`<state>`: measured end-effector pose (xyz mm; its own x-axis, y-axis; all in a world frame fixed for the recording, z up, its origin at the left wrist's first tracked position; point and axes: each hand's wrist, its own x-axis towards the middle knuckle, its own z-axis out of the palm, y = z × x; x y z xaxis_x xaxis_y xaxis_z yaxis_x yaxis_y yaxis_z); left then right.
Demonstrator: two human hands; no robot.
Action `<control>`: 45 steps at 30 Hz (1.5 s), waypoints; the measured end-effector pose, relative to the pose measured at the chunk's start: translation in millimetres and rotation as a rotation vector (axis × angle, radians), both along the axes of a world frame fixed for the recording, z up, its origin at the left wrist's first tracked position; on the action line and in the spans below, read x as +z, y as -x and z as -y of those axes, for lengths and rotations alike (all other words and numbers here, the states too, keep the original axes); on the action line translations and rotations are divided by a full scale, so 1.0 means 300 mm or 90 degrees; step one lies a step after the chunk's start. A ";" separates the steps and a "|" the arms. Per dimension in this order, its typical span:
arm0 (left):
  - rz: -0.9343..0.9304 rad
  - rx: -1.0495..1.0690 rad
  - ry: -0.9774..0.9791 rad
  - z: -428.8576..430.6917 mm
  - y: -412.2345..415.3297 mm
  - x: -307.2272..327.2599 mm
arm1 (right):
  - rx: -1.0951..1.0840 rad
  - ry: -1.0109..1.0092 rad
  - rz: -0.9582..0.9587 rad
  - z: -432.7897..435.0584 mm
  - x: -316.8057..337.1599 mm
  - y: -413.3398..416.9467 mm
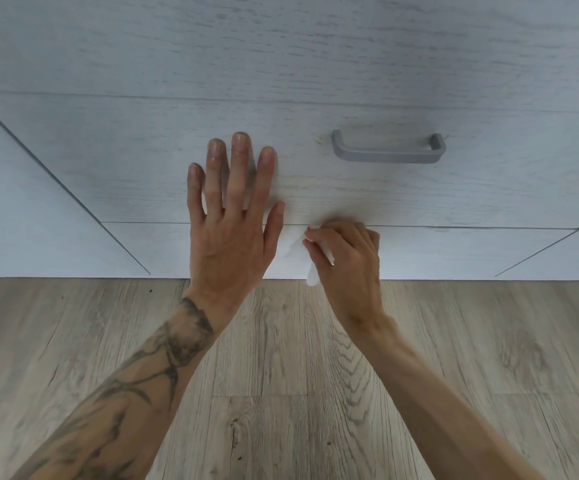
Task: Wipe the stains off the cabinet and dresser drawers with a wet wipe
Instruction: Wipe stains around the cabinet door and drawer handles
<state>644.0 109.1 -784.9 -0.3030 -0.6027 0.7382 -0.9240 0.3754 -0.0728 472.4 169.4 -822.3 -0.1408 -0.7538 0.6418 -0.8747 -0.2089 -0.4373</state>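
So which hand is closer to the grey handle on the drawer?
The right hand. It sits below the grey handle, clutching the wet wipe at the drawer's lower edge. The left hand is pressed flat on the drawer front, farther off to the handle's left.

Hands: two, left hand (227, 216) and right hand (345, 254). Wet wipe (310, 271): one, white. Drawer fronts in view: two, upper drawer front (350, 188) and lower drawer front (454, 251). Handle (388, 150): one, grey. Small brown stains beside the handle: two.
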 end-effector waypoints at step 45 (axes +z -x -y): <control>-0.011 0.001 -0.013 -0.014 0.008 0.011 | -0.122 -0.140 0.457 -0.129 0.049 0.192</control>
